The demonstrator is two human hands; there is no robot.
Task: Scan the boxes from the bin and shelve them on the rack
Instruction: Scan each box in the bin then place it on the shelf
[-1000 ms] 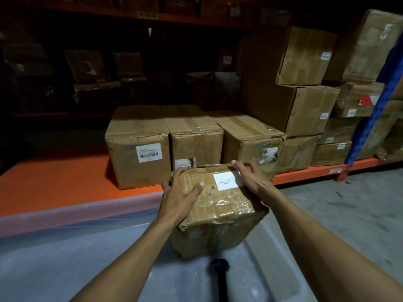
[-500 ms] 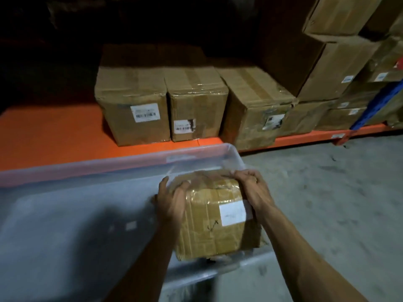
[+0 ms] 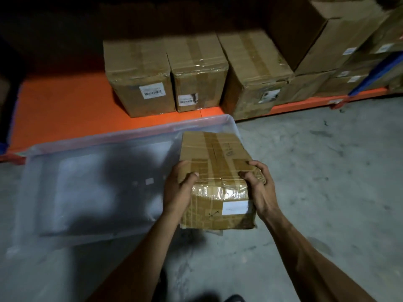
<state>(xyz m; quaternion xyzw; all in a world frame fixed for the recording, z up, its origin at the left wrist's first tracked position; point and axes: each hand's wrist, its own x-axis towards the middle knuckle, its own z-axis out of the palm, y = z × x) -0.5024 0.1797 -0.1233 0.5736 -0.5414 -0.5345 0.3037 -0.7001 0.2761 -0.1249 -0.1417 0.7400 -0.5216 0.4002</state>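
right now both hands are gripping one taped cardboard box (image 3: 216, 179) above the right end of the clear plastic bin (image 3: 91, 136). the left hand (image 3: 178, 192) is wrapping its left side, thumb lying on top; the right hand (image 3: 259, 188) is clamping the right side, fingers curling over the upper edge. a white label (image 3: 235, 207) is showing on the box face nearest the camera. the bin is sitting on the concrete floor (image 3: 316, 171), touching the front edge of the orange rack shelf (image 3: 65, 105). three labelled boxes (image 3: 196, 70) are standing side by side on that shelf, with more boxes stacked toward its right end.
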